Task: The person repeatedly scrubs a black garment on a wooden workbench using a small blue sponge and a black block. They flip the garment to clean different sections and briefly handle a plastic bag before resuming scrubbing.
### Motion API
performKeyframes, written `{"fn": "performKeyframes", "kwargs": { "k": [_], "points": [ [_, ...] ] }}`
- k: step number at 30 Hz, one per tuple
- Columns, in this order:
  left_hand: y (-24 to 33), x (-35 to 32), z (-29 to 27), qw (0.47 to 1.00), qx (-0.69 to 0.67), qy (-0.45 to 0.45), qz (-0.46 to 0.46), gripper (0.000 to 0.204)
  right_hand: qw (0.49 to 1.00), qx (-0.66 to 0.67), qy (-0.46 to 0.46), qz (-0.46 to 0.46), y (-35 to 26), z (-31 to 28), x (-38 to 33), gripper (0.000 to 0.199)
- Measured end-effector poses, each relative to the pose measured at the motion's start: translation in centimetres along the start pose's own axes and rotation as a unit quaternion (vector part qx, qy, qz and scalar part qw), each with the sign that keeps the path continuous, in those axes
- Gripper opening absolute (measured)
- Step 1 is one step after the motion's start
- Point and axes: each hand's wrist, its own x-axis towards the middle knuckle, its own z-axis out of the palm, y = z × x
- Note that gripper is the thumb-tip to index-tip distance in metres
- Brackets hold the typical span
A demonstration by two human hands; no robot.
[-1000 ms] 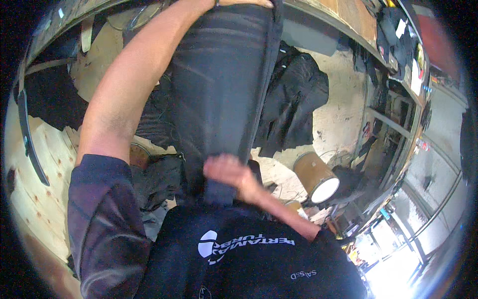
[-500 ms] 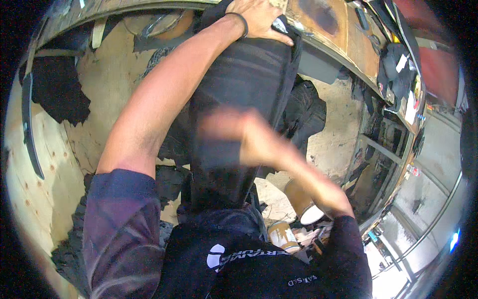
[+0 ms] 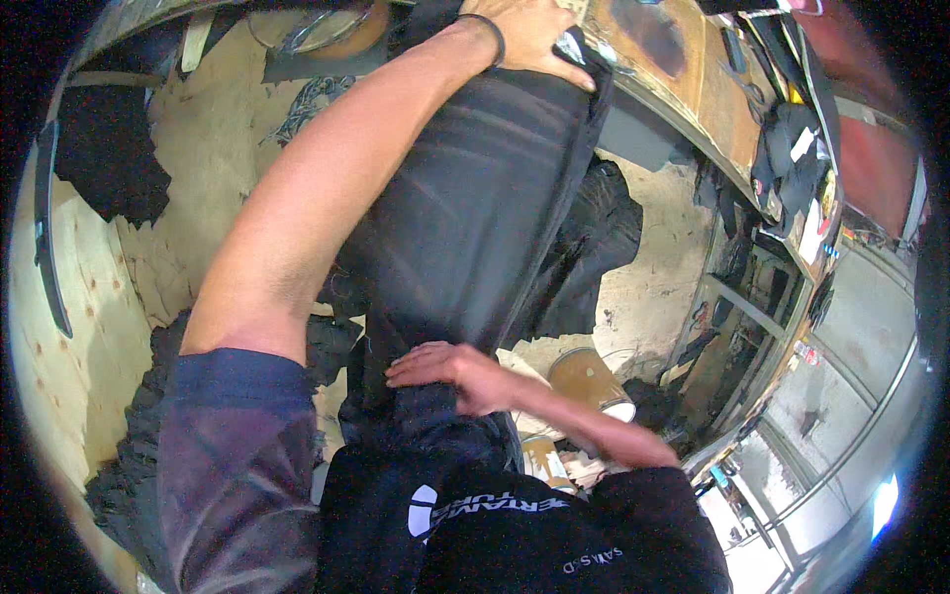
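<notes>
A long piece of black cloth (image 3: 465, 188) stretches from the table edge down to my lap, its surface fairly smooth with faint creases. At its far end my left hand (image 3: 534, 40) grips it, thumb spread along the right side; the fingertips are partly cut off by the upper frame edge. A small whitish patch shows beside that thumb. My right hand (image 3: 450, 374) lies flat across the near end of the cloth, close to my body, fingers stretched out toward the left. Both forearms are bare, and a dark band circles my left wrist.
A worn wooden table (image 3: 683, 49) with a dark stain runs along the far side. Black cloth scraps (image 3: 114, 153) lie at left, with more dark fabric (image 3: 594, 238) beside the work. Two tins, including a brown one (image 3: 584, 381), stand at lower right. Dark items (image 3: 787, 148) sit on the table's right end.
My right hand, blurred earlier over the middle of the cloth, has moved down toward my body and now rests on its near end. The left hand keeps its hold at the far end.
</notes>
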Motion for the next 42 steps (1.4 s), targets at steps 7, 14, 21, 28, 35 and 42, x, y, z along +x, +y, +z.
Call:
{"fn": "performKeyframes", "kwargs": {
  "k": [7, 14, 21, 28, 35, 42],
  "points": [
    [0.0, 0.0, 0.5, 0.998, 0.056, -0.015, -0.021, 0.091, 0.921, -0.24, 0.307, -0.007, 1.3, 0.0, -1.5, 0.062],
    [0.7, 0.1, 1.5, 0.996, 0.078, 0.051, -0.017, 0.098, 0.953, -0.104, 0.286, 0.014, 3.0, 12.8, -2.3, 0.058],
    [3.6, -1.1, 1.1, 0.986, 0.131, 0.087, -0.049, 0.099, 0.883, 0.127, 0.444, 0.083, -0.9, 22.6, -4.1, 0.06],
    [9.1, -4.7, 4.5, 0.995, 0.068, 0.055, -0.044, 0.077, 0.759, 0.074, 0.604, 0.23, 3.4, 30.0, -7.2, 0.071],
    [10.3, -8.6, 6.5, 0.994, 0.003, 0.086, -0.074, 0.103, 0.693, 0.207, 0.67, 0.167, 5.6, 40.6, -6.9, 0.043],
    [17.6, -17.7, 7.7, 0.979, 0.059, 0.172, -0.088, 0.056, 0.672, 0.126, 0.663, 0.304, 6.0, 51.3, -15.6, 0.054]
  ]
}}
